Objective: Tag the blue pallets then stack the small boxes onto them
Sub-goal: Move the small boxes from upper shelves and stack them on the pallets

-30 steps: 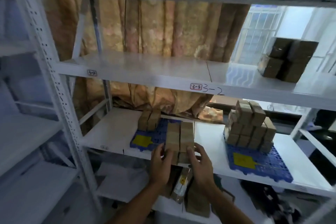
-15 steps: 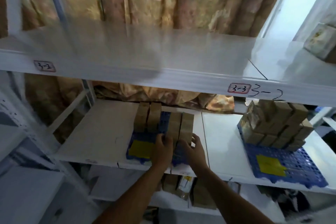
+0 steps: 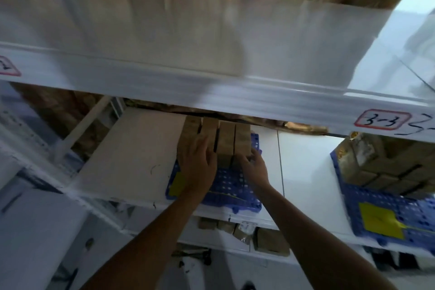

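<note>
A blue pallet (image 3: 227, 187) with a yellow tag (image 3: 177, 185) lies on the white middle shelf (image 3: 131, 155). Several small brown boxes (image 3: 226, 140) stand side by side at its back. My left hand (image 3: 199, 165) lies flat with spread fingers against the front of the left boxes. My right hand (image 3: 254, 167) curls around the lower front corner of the rightmost box. To the right, a second blue pallet (image 3: 390, 198) with a yellow tag (image 3: 379, 220) carries a stack of small boxes (image 3: 381, 165).
The shelf above (image 3: 211, 92) hangs low over the boxes and bears a "3-3" label (image 3: 381, 120). More brown boxes (image 3: 270, 241) lie on the shelf below. A white upright post (image 3: 35, 155) stands at the left. Brown sheeting hangs behind the rack.
Both hands carried two boxes up onto the left pallet and slid them back beside the two standing there. My left hand shifted left onto the other boxes. The camera moved closer.
</note>
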The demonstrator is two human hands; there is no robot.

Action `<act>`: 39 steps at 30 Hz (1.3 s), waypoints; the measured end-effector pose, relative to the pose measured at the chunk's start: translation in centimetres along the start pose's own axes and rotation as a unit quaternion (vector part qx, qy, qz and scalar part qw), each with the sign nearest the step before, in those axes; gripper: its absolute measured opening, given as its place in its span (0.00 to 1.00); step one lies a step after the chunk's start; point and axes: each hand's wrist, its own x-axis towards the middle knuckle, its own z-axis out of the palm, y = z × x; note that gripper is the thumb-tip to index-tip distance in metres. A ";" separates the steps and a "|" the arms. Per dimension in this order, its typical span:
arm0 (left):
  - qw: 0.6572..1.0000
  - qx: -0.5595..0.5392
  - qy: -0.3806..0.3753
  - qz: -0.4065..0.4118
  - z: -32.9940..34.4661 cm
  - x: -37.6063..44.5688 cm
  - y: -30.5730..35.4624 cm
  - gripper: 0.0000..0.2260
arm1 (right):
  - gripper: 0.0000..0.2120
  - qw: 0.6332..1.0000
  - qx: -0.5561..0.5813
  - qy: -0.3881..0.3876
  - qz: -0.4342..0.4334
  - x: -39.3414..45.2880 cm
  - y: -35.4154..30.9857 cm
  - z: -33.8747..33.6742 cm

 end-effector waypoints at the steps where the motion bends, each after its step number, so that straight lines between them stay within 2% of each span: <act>1: 0.998 0.043 -0.038 -0.027 0.0 0.6 -0.7 0.22 | 0.22 1.000 -0.003 -0.001 -0.001 0.2 0.0 0.1; 3: 0.988 0.100 -0.109 -0.041 0.4 0.8 -2.2 0.23 | 0.22 1.000 -0.014 0.005 -0.004 0.2 0.2 0.1; 5: 0.984 0.113 -0.139 -0.016 0.1 0.4 -3.4 0.23 | 0.22 1.000 -0.026 0.008 -0.003 0.0 0.5 -0.1; 15: 0.982 0.119 -0.147 0.022 -2.5 -0.1 -3.3 0.24 | 0.22 0.997 -0.024 -0.065 0.014 -1.5 0.7 -1.0; 18: 0.987 0.104 -0.117 0.029 -3.7 0.6 -2.6 0.23 | 0.24 0.997 -0.055 -0.049 0.008 -1.9 -1.2 -1.9; 21: 0.988 0.075 -0.128 0.037 -4.6 0.4 -0.7 0.17 | 0.29 0.994 -0.108 -0.016 -0.012 -3.2 -3.0 -3.4; 23: 0.987 0.030 -0.152 0.033 -5.3 -0.7 2.0 0.15 | 0.30 0.989 -0.144 0.008 -0.012 -5.2 -4.1 -5.2; 26: 0.982 0.006 -0.186 0.038 -6.5 -2.4 7.2 0.24 | 0.30 0.980 -0.194 0.025 -0.026 -8.3 -6.1 -8.3; 28: 0.979 0.010 -0.200 0.045 -7.7 -3.4 11.4 0.27 | 0.29 0.973 -0.223 0.030 -0.046 -10.6 -8.2 -10.7; 30: 0.984 0.009 -0.163 0.077 -9.1 -4.4 15.7 0.24 | 0.27 0.965 -0.243 0.037 -0.085 -12.9 -10.5 -13.0; 33: 0.981 -0.070 -0.122 0.132 -12.0 -7.3 23.1 0.17 | 0.24 0.952 -0.263 0.040 -0.153 -17.8 -14.2 -16.4; 35: 0.977 -0.074 -0.085 0.180 -13.2 -9.7 27.5 0.17 | 0.24 0.941 -0.275 0.056 -0.188 -21.3 -15.6 -19.1; 39: 0.968 -0.104 -0.104 0.205 -14.0 -13.9 35.7 0.19 | 0.21 0.931 -0.226 0.110 -0.264 -27.6 -17.6 -25.3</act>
